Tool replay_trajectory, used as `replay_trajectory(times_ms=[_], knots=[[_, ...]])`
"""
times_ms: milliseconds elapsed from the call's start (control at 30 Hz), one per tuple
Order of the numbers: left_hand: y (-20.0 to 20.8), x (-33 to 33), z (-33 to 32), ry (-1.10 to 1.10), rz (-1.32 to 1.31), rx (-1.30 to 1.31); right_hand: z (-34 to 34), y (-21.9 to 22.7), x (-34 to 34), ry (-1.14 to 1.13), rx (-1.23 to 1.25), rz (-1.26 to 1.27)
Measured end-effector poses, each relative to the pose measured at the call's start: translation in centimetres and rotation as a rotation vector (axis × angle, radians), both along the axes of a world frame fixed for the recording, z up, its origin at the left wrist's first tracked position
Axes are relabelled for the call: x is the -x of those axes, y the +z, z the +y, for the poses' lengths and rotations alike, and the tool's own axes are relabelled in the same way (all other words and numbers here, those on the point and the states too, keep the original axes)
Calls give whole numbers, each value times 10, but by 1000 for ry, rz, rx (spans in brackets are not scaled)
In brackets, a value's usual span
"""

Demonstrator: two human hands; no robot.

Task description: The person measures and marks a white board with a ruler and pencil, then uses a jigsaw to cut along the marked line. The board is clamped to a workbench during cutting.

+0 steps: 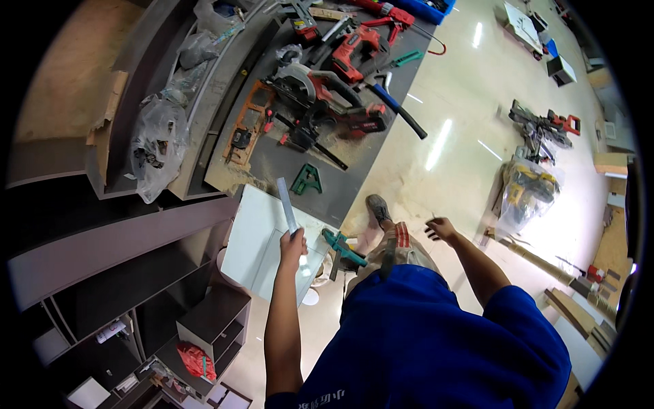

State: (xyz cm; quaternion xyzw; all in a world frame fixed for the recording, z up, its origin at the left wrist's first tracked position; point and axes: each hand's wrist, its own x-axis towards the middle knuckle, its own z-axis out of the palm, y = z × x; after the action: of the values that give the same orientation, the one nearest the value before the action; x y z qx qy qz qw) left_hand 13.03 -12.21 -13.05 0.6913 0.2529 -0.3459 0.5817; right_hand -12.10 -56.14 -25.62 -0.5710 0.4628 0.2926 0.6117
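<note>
My left hand (293, 247) is closed round a metal ruler (286, 204), which sticks out above and below the fist over a white board (248, 235). Thin lines forming a corner show on the board's face. A green clamp (343, 249) sits at the board's right edge, to the right of my left hand. Out over the floor on the right, my right hand (441, 230) has curled fingers, with a small thin thing at their tips that I cannot make out. A green triangular tool (306, 178) lies on the grey bench top (334, 194) beyond the board.
On the bench lie a circular saw (320, 92), a red power tool (354, 54), a blue-and-black handled tool (398, 109) and several clamps. Plastic bags (160, 146) hang at left, above dark cabinets (129, 273). A bagged yellow tool (528, 194) stands on the floor at right.
</note>
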Motion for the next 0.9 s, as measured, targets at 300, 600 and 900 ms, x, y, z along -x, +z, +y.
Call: replay_trajectory(times_ms=[300,600,900], knots=[[-92,-65,-77,410,117,197,-68,16,80,-179,78,152],[-105,-78,-83,72,-301,-696,-63,16,40,-47,36,64],[-40,31,35,156,-819,-618,-12,29,-8,59,3,-151]])
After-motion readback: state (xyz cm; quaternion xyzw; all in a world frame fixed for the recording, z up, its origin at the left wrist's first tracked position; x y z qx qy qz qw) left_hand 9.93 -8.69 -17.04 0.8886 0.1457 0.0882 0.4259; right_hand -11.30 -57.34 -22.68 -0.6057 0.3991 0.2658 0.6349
